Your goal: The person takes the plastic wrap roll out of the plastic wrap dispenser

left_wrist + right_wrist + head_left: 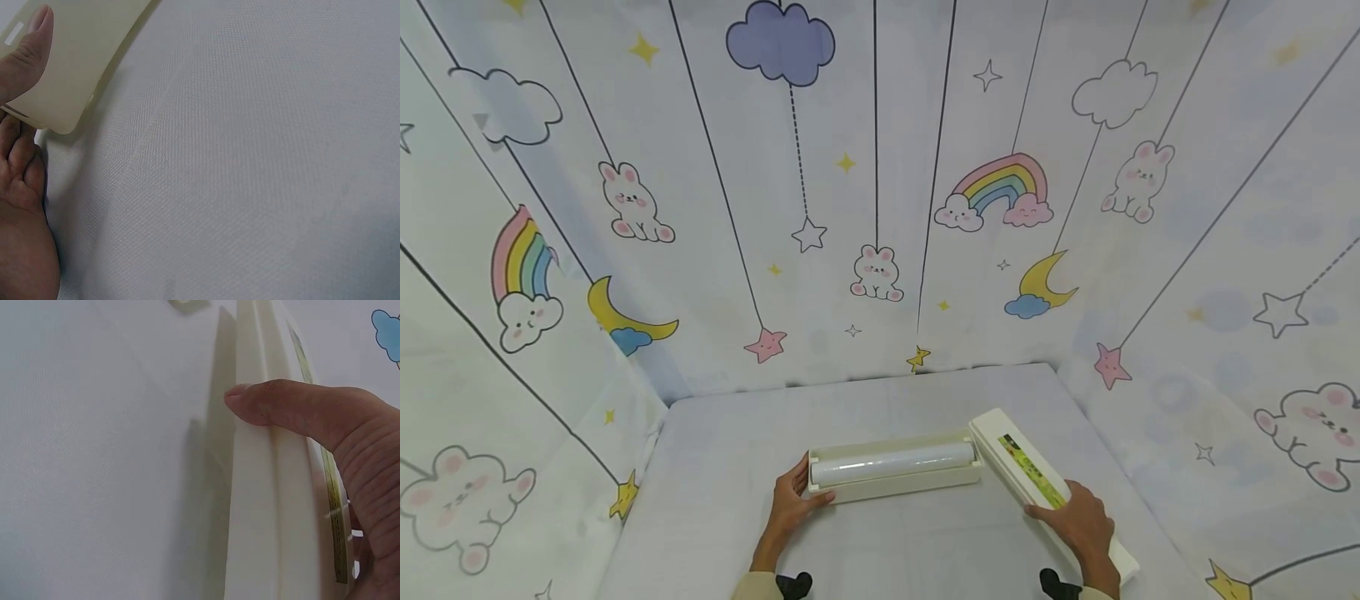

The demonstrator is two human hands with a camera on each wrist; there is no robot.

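Note:
A cream dispenser box sits open on the table with a shiny roll of plastic wrap lying lengthwise in it. My left hand grips the box's left end, thumb on the front wall. In the left wrist view, that thumb presses the cream wall and the other fingers curl at its end. To the right, my right hand holds the long white lid, which bears a green-yellow label. The right wrist view shows the thumb across the lid's side.
White cloth covers the table. Behind it and on both sides stand cloth walls printed with bunnies, stars and rainbows; the back wall meets the table's far edge. The lid slants near the table's right edge.

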